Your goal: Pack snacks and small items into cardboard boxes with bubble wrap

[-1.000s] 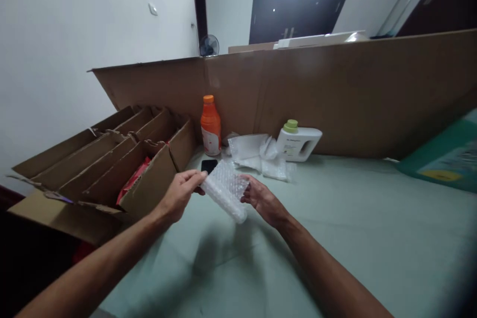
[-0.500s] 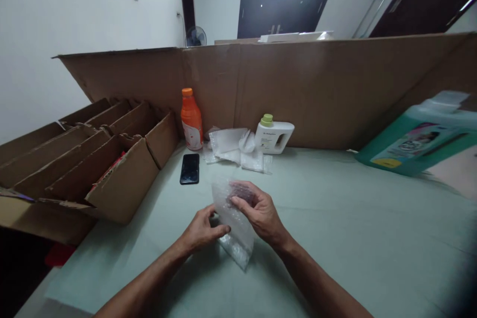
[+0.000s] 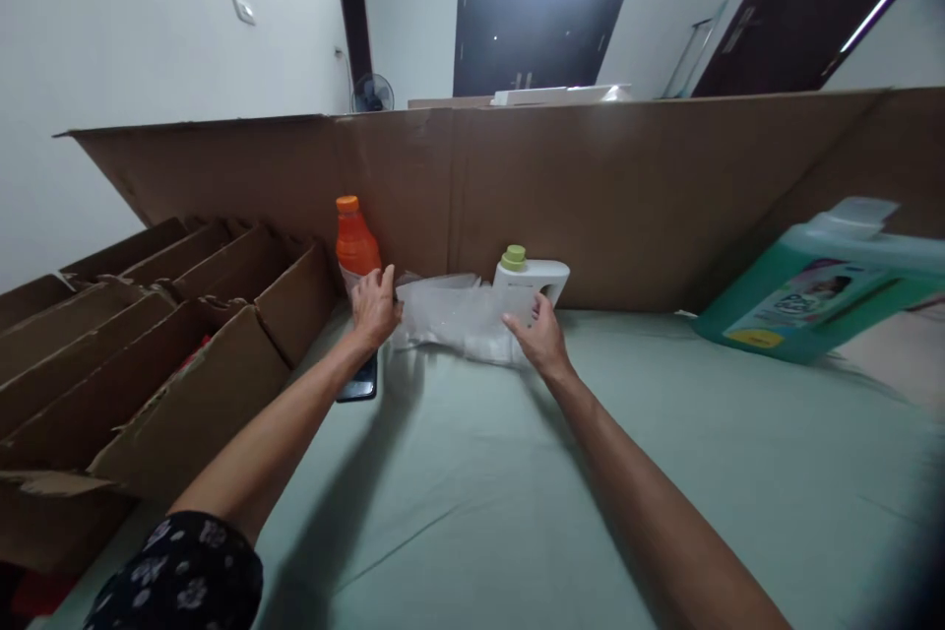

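Observation:
Both of my arms reach far forward over the pale green table (image 3: pixel 517 472). My left hand (image 3: pixel 374 307) sits at the foot of an orange bottle (image 3: pixel 353 240) and grips the left edge of a heap of clear bubble wrap (image 3: pixel 450 317). My right hand (image 3: pixel 539 339) holds the heap's right edge, directly in front of a white bottle with a green cap (image 3: pixel 537 276). The wrap lies stretched between the two hands against the cardboard wall. A black phone (image 3: pixel 360 386) lies under my left forearm, mostly hidden.
A tall cardboard wall (image 3: pixel 627 187) closes the table's far side. Open cardboard boxes with dividers (image 3: pixel 169 315) stand at the left. A large teal detergent jug (image 3: pixel 819 290) lies at the right. Doors and a small fan are behind the wall.
Both hands moved from the table's middle, where they held a small bubble-wrap bag, forward to the heap of wrap by the two bottles. The camera view tilted lower.

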`<state>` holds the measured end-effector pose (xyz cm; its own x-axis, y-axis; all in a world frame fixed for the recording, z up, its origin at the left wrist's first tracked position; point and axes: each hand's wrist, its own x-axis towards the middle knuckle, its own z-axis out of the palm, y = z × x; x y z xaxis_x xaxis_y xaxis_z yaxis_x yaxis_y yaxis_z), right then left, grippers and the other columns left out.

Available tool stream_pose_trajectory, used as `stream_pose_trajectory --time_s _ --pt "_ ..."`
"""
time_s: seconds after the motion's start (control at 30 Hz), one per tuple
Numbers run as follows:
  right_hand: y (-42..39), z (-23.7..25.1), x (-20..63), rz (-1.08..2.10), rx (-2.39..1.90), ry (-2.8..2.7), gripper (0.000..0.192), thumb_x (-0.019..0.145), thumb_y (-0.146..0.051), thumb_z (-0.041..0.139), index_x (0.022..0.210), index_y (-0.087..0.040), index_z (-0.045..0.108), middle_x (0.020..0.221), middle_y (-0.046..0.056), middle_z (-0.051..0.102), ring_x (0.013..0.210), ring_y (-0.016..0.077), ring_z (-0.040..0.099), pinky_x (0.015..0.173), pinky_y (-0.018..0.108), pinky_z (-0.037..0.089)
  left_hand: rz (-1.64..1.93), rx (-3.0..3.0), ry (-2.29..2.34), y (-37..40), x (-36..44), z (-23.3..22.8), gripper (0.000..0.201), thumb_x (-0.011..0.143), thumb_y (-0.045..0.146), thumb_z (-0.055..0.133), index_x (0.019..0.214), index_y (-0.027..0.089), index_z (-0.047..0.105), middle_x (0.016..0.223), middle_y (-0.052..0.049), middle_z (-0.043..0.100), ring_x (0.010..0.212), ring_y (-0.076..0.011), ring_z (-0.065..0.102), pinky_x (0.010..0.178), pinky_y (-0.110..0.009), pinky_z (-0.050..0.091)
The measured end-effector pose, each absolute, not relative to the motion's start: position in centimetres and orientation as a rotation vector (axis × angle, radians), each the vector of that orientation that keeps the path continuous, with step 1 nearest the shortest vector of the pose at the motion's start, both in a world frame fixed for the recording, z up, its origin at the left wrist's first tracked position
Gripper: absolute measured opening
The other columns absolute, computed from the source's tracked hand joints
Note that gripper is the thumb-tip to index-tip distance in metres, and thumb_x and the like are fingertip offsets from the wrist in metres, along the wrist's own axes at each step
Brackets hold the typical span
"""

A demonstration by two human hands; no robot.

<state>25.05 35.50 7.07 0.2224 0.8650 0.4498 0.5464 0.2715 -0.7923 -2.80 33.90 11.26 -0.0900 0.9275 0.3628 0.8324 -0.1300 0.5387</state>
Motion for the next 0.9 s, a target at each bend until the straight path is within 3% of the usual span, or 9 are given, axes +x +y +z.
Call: stream_pose_trajectory --time_s 0.1,0.23,0.37,0.43,0.53,0.63,0.73,0.9 --pt "34.8 5.0 25.6 0.287 -1.427 -1.565 0.066 0.079 -0.036 0.064 0.140 -0.015 0.049 0.147 0.021 0.051 0.133 0.0413 0.046 0.108 0.061 0.034 0.938 2.222 1.959 33.9 -1.0 8.3 0.066 0.085 0.016 0.059 0.149 0.021 0.044 0.166 -0.014 0.022 0.153 -0.0335 0.016 0.122 -0.054 0.012" --pt "34.5 3.2 23.7 0.091 -1.415 -2.154 0.056 0.092 -0.033 0.055 0.146 -0.022 0.047 0.158 0.015 0.041 0.142 0.0363 0.037 0.111 0.055 0.033 0.611 2.500 1.932 33.7 0.3 3.9 0.061 0.090 0.034 0.061 0.149 0.029 0.045 0.168 -0.010 0.016 0.155 -0.0331 0.010 0.122 -0.057 0.007" --pt "37.5 1.7 21.1 0.120 -1.445 -2.363 0.053 0.097 -0.038 0.052 0.147 -0.022 0.049 0.156 0.015 0.043 0.141 0.0346 0.038 0.108 0.052 0.035 0.431 2.454 1.980 36.7 -0.3 1.8 0.058 0.094 0.045 0.054 0.148 0.026 0.046 0.166 -0.016 0.023 0.150 -0.0414 0.023 0.116 -0.068 0.016" --pt "38.8 0.8 20.3 0.145 -1.459 -2.396 0.051 0.097 -0.040 0.052 0.146 -0.023 0.051 0.154 0.015 0.046 0.139 0.0341 0.041 0.107 0.051 0.036 0.358 2.414 1.975 38.0 -0.7 1.1 0.056 0.095 0.047 0.050 0.148 0.027 0.046 0.163 -0.015 0.030 0.145 -0.0411 0.032 0.114 -0.066 0.025" --pt "39.5 0.0 19.9 0.154 -1.507 -2.401 0.054 0.097 -0.041 0.054 0.148 -0.023 0.049 0.156 0.015 0.043 0.140 0.0354 0.039 0.109 0.054 0.033 0.306 2.357 1.974 38.7 -0.9 0.3 0.057 0.096 0.047 0.047 0.150 0.028 0.043 0.163 -0.013 0.032 0.146 -0.0390 0.032 0.113 -0.062 0.030" --pt "39.6 0.7 19.8 0.166 -1.549 -2.425 0.056 0.096 -0.041 0.056 0.148 -0.021 0.048 0.156 0.016 0.043 0.140 0.0361 0.040 0.108 0.054 0.035 0.306 2.297 1.979 38.5 -0.7 0.4 0.057 0.096 0.045 0.049 0.149 0.028 0.044 0.162 -0.013 0.032 0.147 -0.0392 0.030 0.112 -0.062 0.032" --pt "39.3 3.0 19.9 0.184 -1.563 -2.479 0.053 0.091 -0.040 0.064 0.140 -0.021 0.058 0.150 0.016 0.052 0.135 0.0342 0.048 0.105 0.048 0.042 0.368 2.252 1.974 38.0 -0.4 2.0 0.059 0.092 0.043 0.058 0.147 0.028 0.047 0.161 -0.015 0.035 0.143 -0.0401 0.038 0.110 -0.060 0.036" --pt "35.8 6.9 22.0 0.118 -1.578 -2.446 0.038 0.094 -0.030 0.059 0.131 -0.021 0.064 0.155 0.010 0.046 0.140 0.0285 0.043 0.113 0.043 0.035 0.637 2.201 2.002 33.3 -0.8 5.6 0.070 0.094 0.039 0.054 0.157 0.020 0.030 0.166 -0.022 0.014 0.147 -0.0388 0.032 0.114 -0.053 0.035"
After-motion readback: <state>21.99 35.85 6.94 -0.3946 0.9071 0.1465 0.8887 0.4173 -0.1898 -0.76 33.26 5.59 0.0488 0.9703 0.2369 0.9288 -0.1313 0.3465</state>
